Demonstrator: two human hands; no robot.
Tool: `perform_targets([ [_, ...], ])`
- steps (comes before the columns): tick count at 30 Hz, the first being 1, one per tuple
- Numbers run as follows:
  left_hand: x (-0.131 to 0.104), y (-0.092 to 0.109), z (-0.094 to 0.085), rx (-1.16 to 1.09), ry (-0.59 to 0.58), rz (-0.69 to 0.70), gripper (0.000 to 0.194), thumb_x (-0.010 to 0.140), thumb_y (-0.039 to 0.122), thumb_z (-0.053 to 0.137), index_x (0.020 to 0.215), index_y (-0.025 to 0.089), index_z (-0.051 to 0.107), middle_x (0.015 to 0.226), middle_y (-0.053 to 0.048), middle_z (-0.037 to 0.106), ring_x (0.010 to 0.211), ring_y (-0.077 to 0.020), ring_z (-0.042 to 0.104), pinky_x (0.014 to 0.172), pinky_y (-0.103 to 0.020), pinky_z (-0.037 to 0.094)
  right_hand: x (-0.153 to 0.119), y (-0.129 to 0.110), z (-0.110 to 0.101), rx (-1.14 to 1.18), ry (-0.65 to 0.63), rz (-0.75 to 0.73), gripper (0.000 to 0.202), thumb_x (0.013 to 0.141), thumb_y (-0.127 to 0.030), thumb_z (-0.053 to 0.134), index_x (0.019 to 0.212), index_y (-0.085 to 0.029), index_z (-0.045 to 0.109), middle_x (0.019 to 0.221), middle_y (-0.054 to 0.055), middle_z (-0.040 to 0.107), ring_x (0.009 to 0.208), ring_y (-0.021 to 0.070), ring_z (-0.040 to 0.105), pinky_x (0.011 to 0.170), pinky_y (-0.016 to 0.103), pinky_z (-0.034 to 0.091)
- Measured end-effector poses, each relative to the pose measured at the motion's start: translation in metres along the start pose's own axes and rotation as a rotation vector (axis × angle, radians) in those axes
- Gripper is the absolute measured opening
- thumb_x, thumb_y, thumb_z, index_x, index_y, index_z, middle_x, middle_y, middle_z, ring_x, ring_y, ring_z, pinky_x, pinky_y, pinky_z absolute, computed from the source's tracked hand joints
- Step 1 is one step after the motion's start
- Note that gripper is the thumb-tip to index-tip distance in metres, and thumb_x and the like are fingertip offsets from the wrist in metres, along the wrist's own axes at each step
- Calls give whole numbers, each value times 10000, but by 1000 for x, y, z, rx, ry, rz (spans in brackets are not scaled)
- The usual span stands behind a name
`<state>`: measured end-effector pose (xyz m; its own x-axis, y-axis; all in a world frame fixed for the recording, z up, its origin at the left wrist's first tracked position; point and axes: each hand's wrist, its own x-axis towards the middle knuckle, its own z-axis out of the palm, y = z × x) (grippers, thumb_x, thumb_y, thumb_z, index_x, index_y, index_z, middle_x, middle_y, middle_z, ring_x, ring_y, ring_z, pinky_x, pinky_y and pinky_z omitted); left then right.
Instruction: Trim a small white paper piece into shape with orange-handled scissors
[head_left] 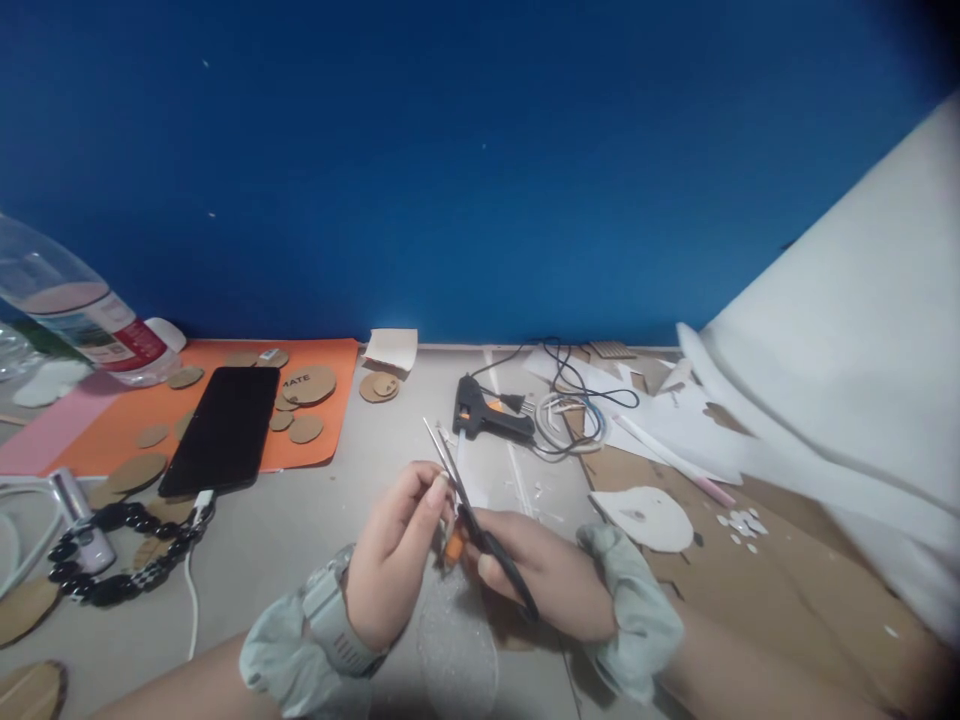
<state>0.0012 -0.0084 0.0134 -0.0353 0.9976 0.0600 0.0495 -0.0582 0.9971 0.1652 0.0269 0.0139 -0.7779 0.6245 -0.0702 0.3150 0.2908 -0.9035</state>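
Note:
My right hand (551, 580) grips a pair of black-handled scissors (472, 515), blades pointing up and away to the left. My left hand (394, 565) pinches something small and orange (453, 546) right at the scissors' pivot; what it is stays too blurred to tell. Both wrists wear pale green scrunchies, and the left one also has a grey watch (334, 615). A clear, glittery sheet (457, 650) lies on the table under my hands.
A black glue gun (487, 413) with coiled cables lies beyond my hands. A black phone (221, 428) rests on an orange sheet (330, 420) with several cardboard discs. A tilted plastic bottle (75, 315) is far left; black beads (112, 560) near left. White paper cut-outs (649, 517) and cardboard lie right.

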Motion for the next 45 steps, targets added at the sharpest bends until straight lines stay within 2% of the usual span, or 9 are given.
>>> perform_targets([
  [6, -1, 1, 3, 12, -19, -10, 251, 973, 305, 347, 781, 200, 470, 640, 36, 482, 571, -105, 480, 580, -220, 414, 1, 1, 1, -28, 15, 13, 233, 931, -392, 422, 917, -182, 521, 840, 12, 589, 745, 163, 532, 705, 263, 422],
  [16, 1, -1, 0, 107, 7, 73, 190, 944, 212, 386, 806, 191, 515, 707, 21, 514, 661, -125, 504, 656, -233, 419, 2, 0, 7, -33, 121, 103, 89, 842, -261, 545, 850, -183, 505, 719, -26, 526, 626, 124, 447, 622, 235, 388],
  [20, 1, 1, 1, 92, -42, 58, 206, 957, 236, 363, 795, 194, 482, 678, 34, 492, 628, -114, 486, 619, -222, 408, 1, 2, 8, 30, 123, 61, 80, 834, -247, 547, 846, -183, 501, 681, -43, 471, 604, 114, 408, 594, 226, 362],
  [25, 0, 1, 0, 63, -51, 56, 232, 969, 280, 367, 776, 198, 466, 666, 42, 468, 620, -104, 463, 617, -216, 395, 3, 3, 4, 144, 139, -35, 125, 902, -292, 446, 874, -180, 495, 799, -11, 514, 731, 137, 466, 687, 241, 387],
  [27, -1, 0, 0, 39, -60, 56, 242, 975, 294, 361, 776, 201, 465, 666, 43, 468, 623, -104, 462, 623, -217, 394, 3, 3, 4, 149, 103, -50, 115, 885, -290, 455, 866, -184, 494, 774, -19, 503, 699, 131, 453, 665, 239, 380],
  [30, -3, -3, -1, 45, -11, 50, 224, 984, 301, 347, 830, 211, 484, 706, 37, 479, 659, -107, 467, 648, -216, 393, 1, 2, 6, 47, 98, 11, 92, 853, -280, 490, 828, -192, 482, 689, -40, 466, 612, 118, 411, 588, 233, 342],
  [34, -7, -6, -1, 47, 23, 98, 189, 991, 270, 331, 904, 229, 493, 769, 30, 498, 712, -110, 479, 680, -210, 397, -2, -2, 13, -201, 275, 136, 203, 799, -328, 593, 773, -199, 437, 637, -51, 463, 558, 112, 390, 525, 231, 280],
  [36, -8, -7, -2, 38, 13, 163, 168, 991, 239, 330, 954, 243, 494, 812, 26, 512, 743, -111, 489, 705, -207, 403, -4, -3, 15, -281, 309, 144, 262, 761, -343, 637, 757, -205, 415, 628, -59, 465, 545, 108, 385, 512, 226, 260],
  [45, -11, -9, -3, 135, -8, 285, 195, 992, 203, 307, 1008, 259, 492, 853, 17, 522, 779, -121, 499, 729, -206, 415, -5, -4, 16, -319, 303, 122, 281, 767, -358, 630, 740, -210, 394, 622, -61, 469, 539, 104, 392, 515, 217, 264],
])
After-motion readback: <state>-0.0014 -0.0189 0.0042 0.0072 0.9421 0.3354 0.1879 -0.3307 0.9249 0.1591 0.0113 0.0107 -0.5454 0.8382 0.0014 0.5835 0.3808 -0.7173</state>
